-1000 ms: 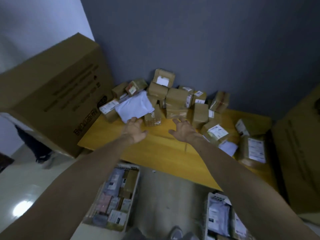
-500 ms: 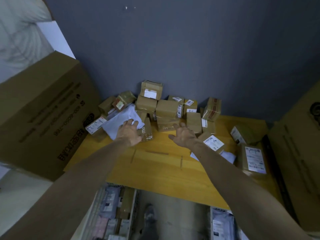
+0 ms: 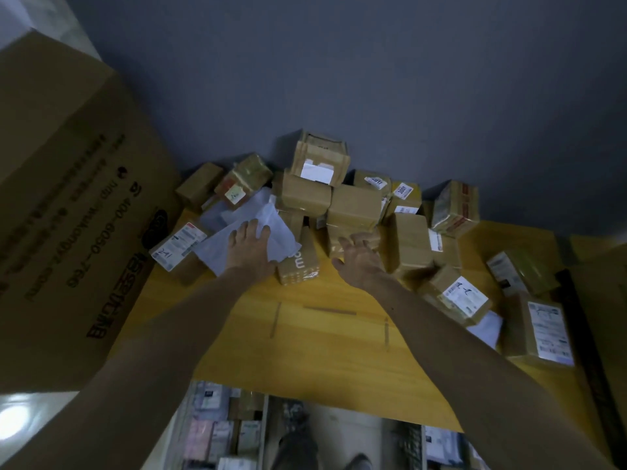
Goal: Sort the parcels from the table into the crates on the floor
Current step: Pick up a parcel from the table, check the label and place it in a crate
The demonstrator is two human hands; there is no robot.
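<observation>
Your left hand (image 3: 249, 247) has moved forward and now lies flat on the white mailer (image 3: 271, 228) at the pile's left; your right hand (image 3: 361, 262), fingers spread, holds nothing beside the brown boxes (image 3: 353, 206). Pickup begins.

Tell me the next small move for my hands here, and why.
Probably curl the left hand round the white mailer bag: its straight fingers rest on the bag, gripping nothing. The right hand hovers open at the brown boxes, holding nothing.
</observation>
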